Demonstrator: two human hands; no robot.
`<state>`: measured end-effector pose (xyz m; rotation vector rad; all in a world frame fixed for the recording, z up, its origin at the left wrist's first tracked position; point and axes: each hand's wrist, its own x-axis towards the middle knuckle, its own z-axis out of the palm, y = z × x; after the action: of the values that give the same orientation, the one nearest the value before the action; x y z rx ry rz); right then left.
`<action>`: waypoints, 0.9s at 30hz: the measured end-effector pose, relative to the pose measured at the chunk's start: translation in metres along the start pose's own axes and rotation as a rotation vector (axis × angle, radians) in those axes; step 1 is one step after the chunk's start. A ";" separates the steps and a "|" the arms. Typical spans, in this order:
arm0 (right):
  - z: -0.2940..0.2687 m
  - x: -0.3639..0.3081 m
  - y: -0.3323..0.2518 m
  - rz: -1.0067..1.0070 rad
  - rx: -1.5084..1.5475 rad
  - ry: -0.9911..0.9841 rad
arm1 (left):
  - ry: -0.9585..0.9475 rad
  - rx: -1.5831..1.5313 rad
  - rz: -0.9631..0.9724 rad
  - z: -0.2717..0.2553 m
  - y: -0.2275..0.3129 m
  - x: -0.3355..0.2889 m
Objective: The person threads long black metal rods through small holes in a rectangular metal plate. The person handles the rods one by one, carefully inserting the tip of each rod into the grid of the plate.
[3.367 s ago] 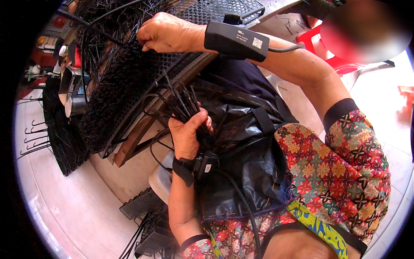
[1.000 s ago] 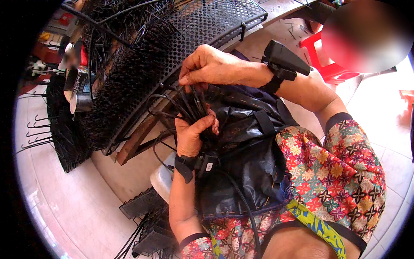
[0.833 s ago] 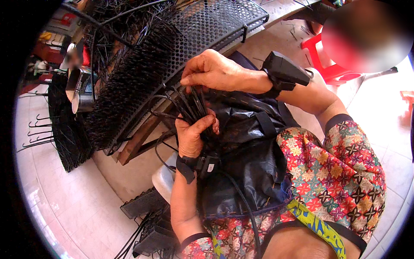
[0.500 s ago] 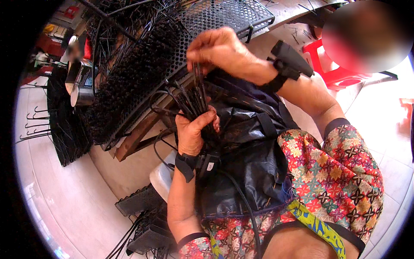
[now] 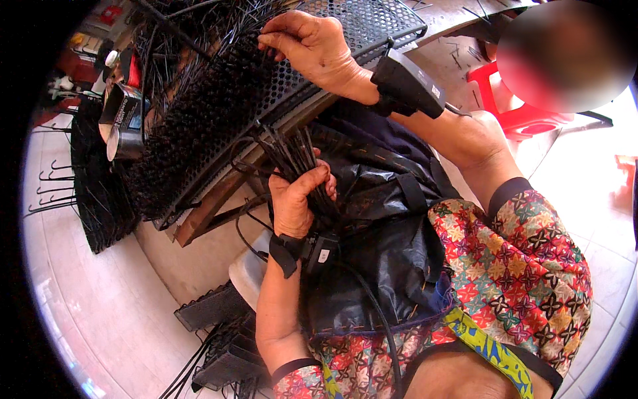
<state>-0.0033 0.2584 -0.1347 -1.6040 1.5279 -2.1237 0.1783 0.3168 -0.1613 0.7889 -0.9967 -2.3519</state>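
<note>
A bundle of thin black rods point(image 5: 291, 151) stands upright in my left hand point(image 5: 296, 196), whose fingers are wrapped round it above my lap. My right hand point(image 5: 312, 50) is higher up, over a black perforated metal panel point(image 5: 362, 26). Its thumb and index finger are pinched together at the edge of a dense mass of short black pieces point(image 5: 199, 120) covering the panel's left part. Whether anything is in that pinch is too dark and small to make out. A black apron point(image 5: 382, 266) lies under my left hand.
The panel rests on a wooden-framed table point(image 5: 206, 213). Tangled black rods point(image 5: 179, 40) lie behind it. A dark stack with hooked wires point(image 5: 100, 179) stands at the left, near a box point(image 5: 123, 110). Black mesh trays point(image 5: 229, 359) sit below. A red stool point(image 5: 512, 113) and another person are at the right.
My right hand has moved up and left, from just above the rod bundle to the mass of black pieces on the panel. My left hand stays nearly in place, holding the bundle.
</note>
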 end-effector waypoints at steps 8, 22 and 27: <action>0.006 -0.008 -0.005 -0.232 -0.376 -0.149 | 0.001 0.016 0.032 0.000 0.000 0.001; 0.011 0.012 -0.004 -0.369 -0.415 -0.501 | -0.021 0.051 0.003 -0.004 -0.002 0.004; 0.006 0.004 -0.010 -0.297 -0.291 -0.394 | -0.023 -0.025 -0.008 -0.003 -0.002 0.003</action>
<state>0.0040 0.2566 -0.1251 -2.3073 1.5952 -1.6037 0.1778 0.3146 -0.1659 0.7597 -0.9737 -2.3803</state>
